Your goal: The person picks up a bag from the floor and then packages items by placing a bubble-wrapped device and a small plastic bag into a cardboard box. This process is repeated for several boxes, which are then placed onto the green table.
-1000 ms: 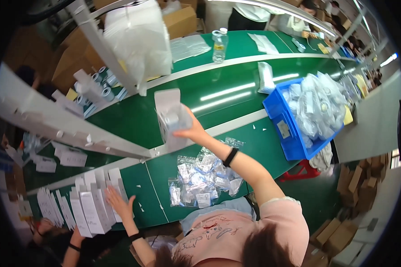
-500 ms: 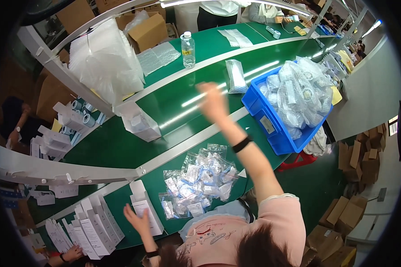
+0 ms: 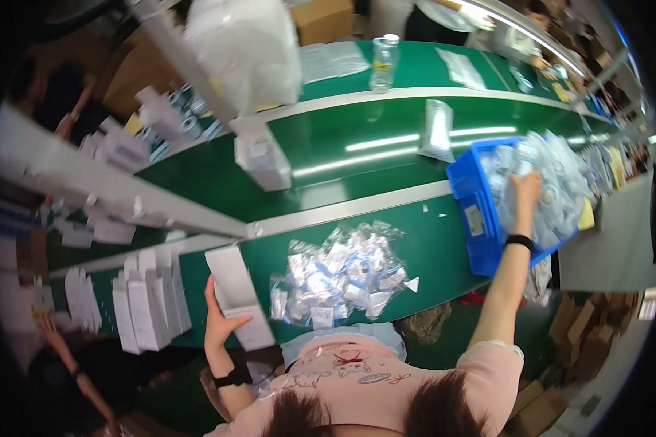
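Observation:
My left hand (image 3: 222,324) grips a tall white carton (image 3: 233,284) at the front table edge, its fingers along the left side and its thumb across the front. The carton's top flap stands up. Far to the right, my right hand (image 3: 526,193) reaches into a blue plastic bin (image 3: 468,191), its fingers closed about a bubble-wrapped item (image 3: 525,156) on the heap of wrapped items (image 3: 557,182). Between my arms lies a pile of clear zip bags (image 3: 342,273) with white and blue contents.
White cartons (image 3: 149,302) stand in a row at left, near another person's hand (image 3: 51,331). On the green conveyor are an open carton (image 3: 262,156) and a bubble-wrap pouch (image 3: 437,131). Beyond stand a plastic bottle (image 3: 383,65) and a stack of bubble bags (image 3: 244,51). A metal post (image 3: 189,62) rises at left.
My right hand has swung from above the conveyor to the right and into the blue bin. My left hand has closed on the white carton. The view has shifted.

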Demonstrator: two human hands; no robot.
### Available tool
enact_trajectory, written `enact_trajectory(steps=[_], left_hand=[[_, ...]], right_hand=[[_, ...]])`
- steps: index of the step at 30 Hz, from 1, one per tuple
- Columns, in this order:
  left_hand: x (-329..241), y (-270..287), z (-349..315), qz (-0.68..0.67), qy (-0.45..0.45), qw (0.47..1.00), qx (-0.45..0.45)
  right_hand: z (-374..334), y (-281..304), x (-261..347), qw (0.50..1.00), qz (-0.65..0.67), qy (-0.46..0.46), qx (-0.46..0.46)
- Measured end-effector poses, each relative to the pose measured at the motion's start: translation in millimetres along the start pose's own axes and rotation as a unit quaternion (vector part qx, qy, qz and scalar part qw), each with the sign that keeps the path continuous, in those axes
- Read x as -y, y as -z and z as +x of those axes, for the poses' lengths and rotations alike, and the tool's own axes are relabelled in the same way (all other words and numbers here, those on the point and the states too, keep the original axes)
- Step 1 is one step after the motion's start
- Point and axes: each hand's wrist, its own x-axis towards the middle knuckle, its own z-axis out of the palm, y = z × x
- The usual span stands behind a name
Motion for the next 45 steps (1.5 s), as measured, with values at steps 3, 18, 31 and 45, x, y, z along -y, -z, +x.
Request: enact_trajectory(steps=[3, 18, 31, 45], left_hand=[[-23, -13, 18, 0.094, -0.080, 0.992, 0.009], [-48, -109, 56, -0.008, -0.214, 0.976, -0.027], [27, -100, 101, -0.148, -0.317, 0.924, -0.152], [1, -51, 64, 0.156, -0.210, 0.950, -0.168]], right_hand=[[9, 41, -7, 0.977, 0.171, -0.031, 0.124], [-177, 215, 272, 0.538, 0.258, 0.431, 0.677], [-239, 180, 330, 0.629, 0.522, 0.524, 0.242], [-334, 33, 213, 0.710, 0.376, 0.569, 0.177]])
